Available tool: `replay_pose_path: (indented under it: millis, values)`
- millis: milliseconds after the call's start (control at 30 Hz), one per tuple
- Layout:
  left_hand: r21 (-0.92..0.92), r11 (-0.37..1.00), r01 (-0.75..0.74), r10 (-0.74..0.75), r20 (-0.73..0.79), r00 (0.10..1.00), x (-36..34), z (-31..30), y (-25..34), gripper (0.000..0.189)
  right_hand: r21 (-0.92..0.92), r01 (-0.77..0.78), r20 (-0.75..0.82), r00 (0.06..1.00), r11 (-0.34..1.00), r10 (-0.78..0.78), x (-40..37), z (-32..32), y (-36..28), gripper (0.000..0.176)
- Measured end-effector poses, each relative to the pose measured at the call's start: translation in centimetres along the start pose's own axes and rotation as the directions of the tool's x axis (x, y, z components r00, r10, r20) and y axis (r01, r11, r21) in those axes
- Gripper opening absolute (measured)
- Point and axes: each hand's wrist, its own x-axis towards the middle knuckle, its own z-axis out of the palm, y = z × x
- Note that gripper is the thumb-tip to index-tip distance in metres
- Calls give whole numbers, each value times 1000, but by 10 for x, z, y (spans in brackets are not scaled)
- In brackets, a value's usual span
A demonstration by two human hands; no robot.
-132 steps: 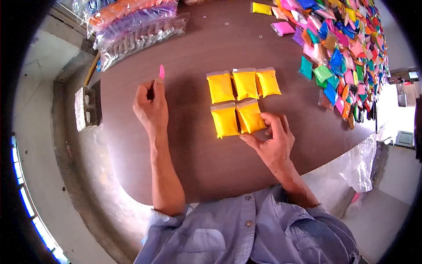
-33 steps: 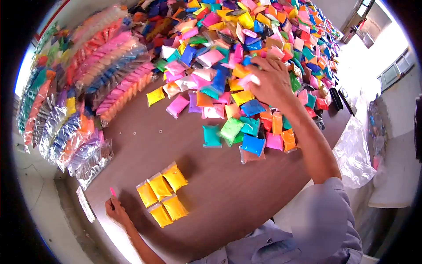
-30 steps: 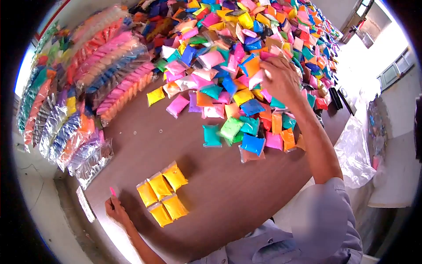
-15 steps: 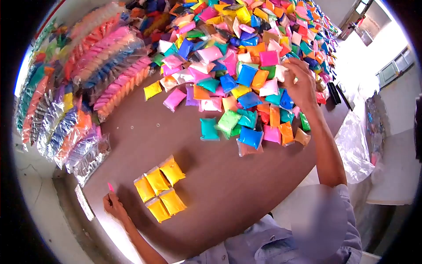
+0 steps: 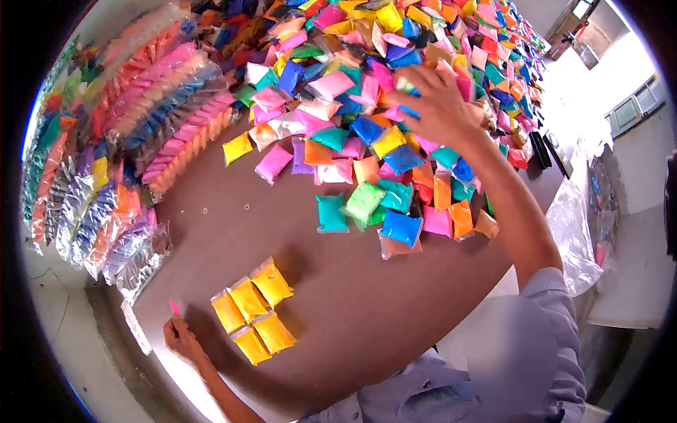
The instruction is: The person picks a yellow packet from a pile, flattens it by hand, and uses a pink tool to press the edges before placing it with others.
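Several yellow packets (image 5: 248, 300) lie grouped in two touching rows on the brown table (image 5: 338, 282). To their left, by the table edge, my left hand (image 5: 182, 338) is closed around a small pink object (image 5: 175, 307) that sticks up from the fingers. My right hand (image 5: 434, 102) reaches over the large pile of coloured packets (image 5: 331, 84), its fingers spread and slightly blurred. Blue and green packets show beneath and between those fingers. At the near side of the pile lie a blue packet (image 5: 402, 228) and a teal packet (image 5: 331, 213).
Clear bags of packets in neat rows (image 5: 190, 134) are heaped along the left side of the table. A black object (image 5: 541, 150) lies at the right edge, near crumpled clear plastic (image 5: 568, 240). A white-topped surface stands beyond on the right.
My right hand has moved left across the pile, and its fingers have spread. Some packets under it have shifted or become covered. My left hand keeps its hold on the pink object.
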Motion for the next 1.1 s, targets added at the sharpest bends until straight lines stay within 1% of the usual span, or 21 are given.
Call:
replay_pose_path:
  millis: [67, 133, 167, 200, 267, 333, 400, 433, 500, 533, 600, 733, 767, 800, 867, 900, 933, 1000, 1067, 1100]
  values:
    - [26, 1000, -4, 4, -3, 1000, 0, 0, 0, 28, -18, -24, -3, 1000, 1000, 24, -9, -1, 25, 40]
    - [51, 999, -15, 15, -4, 1000, 0, 1, 1, 28, 15, -175, -15, 984, 984, 176, -18, -7, 42, 40]
    - [58, 998, -7, 8, -21, 1000, 0, 2, 2, 28, 49, -181, -81, 979, 982, 184, -26, 0, 54, 34]
    - [62, 998, 1, 1, -39, 999, 0, 4, 3, 29, 44, -185, -81, 979, 982, 188, -32, 0, 58, 34]
    - [62, 998, -20, 22, -31, 999, -1, 5, 5, 29, 106, -285, -74, 953, 953, 293, -41, 0, 65, 32]
    - [66, 997, -40, 43, -30, 999, -1, 4, 7, 29, 97, -287, -98, 950, 953, 296, -47, -4, 64, 31]
    - [21, 1000, 9, -8, -28, 1000, -1, 3, 6, 29, 194, -359, -46, 926, 913, 374, -54, -8, 63, 33]
    - [19, 1000, 8, -8, -32, 999, 0, 4, 5, 29, 194, -356, -51, 927, 914, 372, -57, -9, 61, 33]
    - [51, 992, -116, 118, -55, 991, 0, 5, 0, 29, 196, -406, -40, 906, 892, 421, -62, -13, 56, 30]
    - [50, 992, -115, 118, -58, 991, 1, 4, -2, 29, 196, -404, -42, 907, 893, 419, -65, -15, 52, 30]
    - [55, 994, -95, 98, -45, 994, 2, 3, -4, 28, 132, -423, -63, 899, 896, 434, -70, -20, 48, 25]
    - [38, 996, -79, 81, -42, 996, 2, 5, -6, 28, 142, -417, -108, 895, 898, 433, -84, -18, 45, 23]
    - [36, 996, -87, 88, -44, 995, 5, 4, -14, 27, 182, -439, -67, 887, 880, 456, -88, -20, 42, 20]
    - [35, 995, -93, 95, -46, 994, 5, 5, -11, 27, 181, -439, -68, 887, 880, 456, -90, -20, 40, 20]
    - [21, 996, -86, 87, -51, 995, 3, 5, -6, 27, 400, -468, 29, 866, 788, 499, -95, -19, 37, 18]
    - [7, 997, -79, 79, -55, 995, 1, 7, -2, 27, 417, -409, 1, 893, 811, 450, -96, -21, 34, 18]
    - [4, 997, -78, 78, -53, 996, 2, 6, -6, 27, 414, -410, 2, 893, 813, 450, -96, -23, 31, 18]
    - [12, 999, -52, 52, -26, 998, 5, 4, -12, 28, 459, -342, -107, 895, 820, 433, -95, -27, 25, 20]
    - [12, 998, -66, 66, -16, 998, 3, 3, -7, 28, 445, -346, -134, 886, 826, 443, -94, -38, 19, 23]
    - [14, 997, -78, 78, -12, 997, 2, 4, -3, 29, 448, -359, -192, 856, 819, 480, -96, -40, 20, 22]
